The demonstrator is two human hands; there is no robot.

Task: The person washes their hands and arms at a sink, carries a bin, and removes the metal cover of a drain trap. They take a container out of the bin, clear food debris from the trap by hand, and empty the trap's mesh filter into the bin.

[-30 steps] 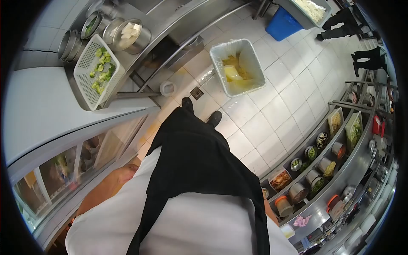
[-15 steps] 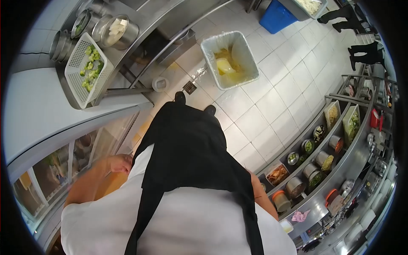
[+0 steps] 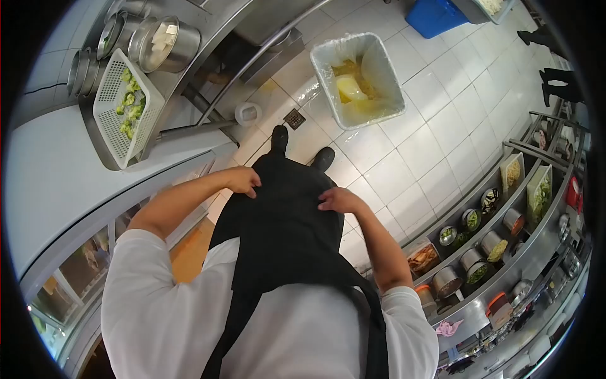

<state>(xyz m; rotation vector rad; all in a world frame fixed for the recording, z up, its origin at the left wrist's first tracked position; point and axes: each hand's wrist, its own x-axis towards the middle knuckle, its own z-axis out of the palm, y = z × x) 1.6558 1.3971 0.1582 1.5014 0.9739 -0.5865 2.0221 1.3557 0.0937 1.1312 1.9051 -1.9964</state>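
My left hand is at the left side of the black apron, its fingers curled against the cloth. Across from it, my right hand touches the apron's right side with bent fingers. Whether either hand grips the fabric is too small to tell. Beyond my black shoes stands a grey bin lined with clear plastic, with yellowish liquid and a pale yellow lump inside.
A white basket of broccoli and a metal pot are at the upper left. A steel counter with food containers curves along the right. A blue bin and two people's dark-clothed legs are farther off.
Both my hands have come up and inward onto the front of the apron. Before, the left was low at my side and the right was out of sight. The camera view has shifted slightly.
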